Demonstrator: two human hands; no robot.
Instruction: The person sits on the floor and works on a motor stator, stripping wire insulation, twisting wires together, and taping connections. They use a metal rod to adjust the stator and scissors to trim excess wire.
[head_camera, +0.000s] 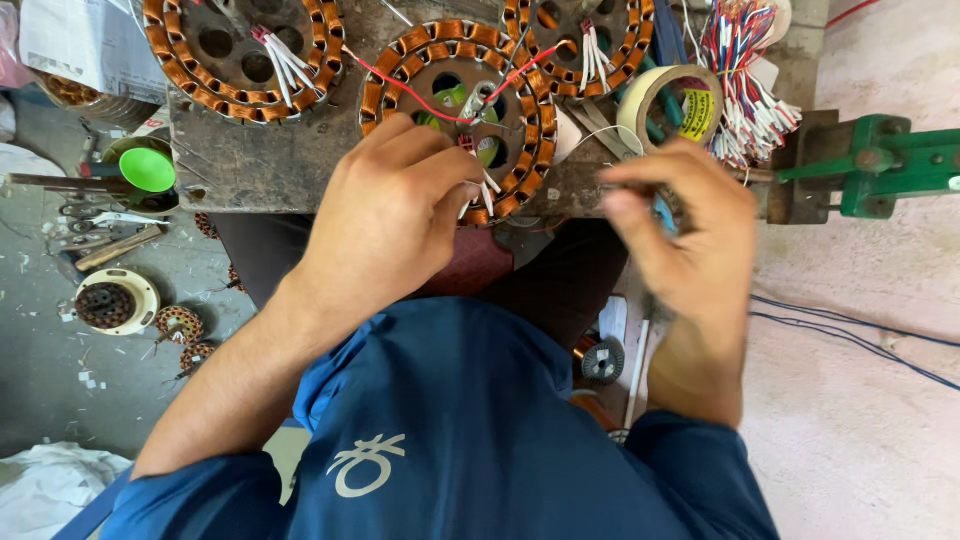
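A round copper-wound stator (452, 60) with red wires across it lies on the worn workbench (250, 160) in front of me. My left hand (385, 215) rests on its near rim, fingers pinched on the white-sleeved leads (486, 190) sticking out there. My right hand (680, 235) hovers to the right at the bench edge, blurred, fingers curled around a small light-blue object (664, 214) that I cannot make out. Two more copper-wound stators (240, 50) (580, 40) lie at the back left and back right.
A roll of pale tape (675, 105) and a bundle of red, white and blue wire leads (745, 75) sit at the right. A green metal fixture (880, 165) juts from the bench's right end. On the floor left: a green cup (147, 168), tools, small wound cores (115, 302).
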